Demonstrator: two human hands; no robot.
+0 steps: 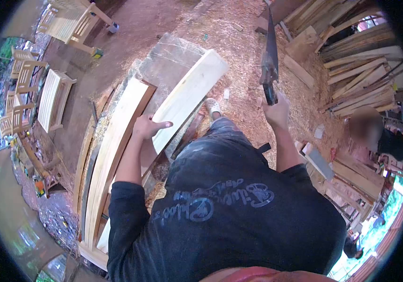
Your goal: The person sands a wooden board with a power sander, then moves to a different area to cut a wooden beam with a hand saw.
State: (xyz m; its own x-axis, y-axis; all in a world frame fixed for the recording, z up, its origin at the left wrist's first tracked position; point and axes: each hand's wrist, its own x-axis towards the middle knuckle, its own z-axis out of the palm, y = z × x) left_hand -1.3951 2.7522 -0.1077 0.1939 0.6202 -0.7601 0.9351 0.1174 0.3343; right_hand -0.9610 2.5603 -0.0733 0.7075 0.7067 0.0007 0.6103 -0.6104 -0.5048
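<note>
In my right hand [276, 112], raised out to the right, is a handsaw [270, 61]. My fingers close round its dark handle, and the blade points up and away from me, apart from the wood. My left hand [147, 127] grips the near edge of a pale wooden plank [193, 87], thumb lying across its top face and the other fingers partly hidden at the side. That plank rests at a slant on a worn workbench [171, 58]. Just left of it lies a long pale beam [119, 127] with a brown side.
Wood shavings cover the ground [243, 89] around my shoe [213, 108]. Stacked boards [366, 84] lean at the right, near another person [389, 141]. Wooden benches [55, 98] and chairs [22, 75] stand to the left. A loose board [299, 70] lies beyond the saw.
</note>
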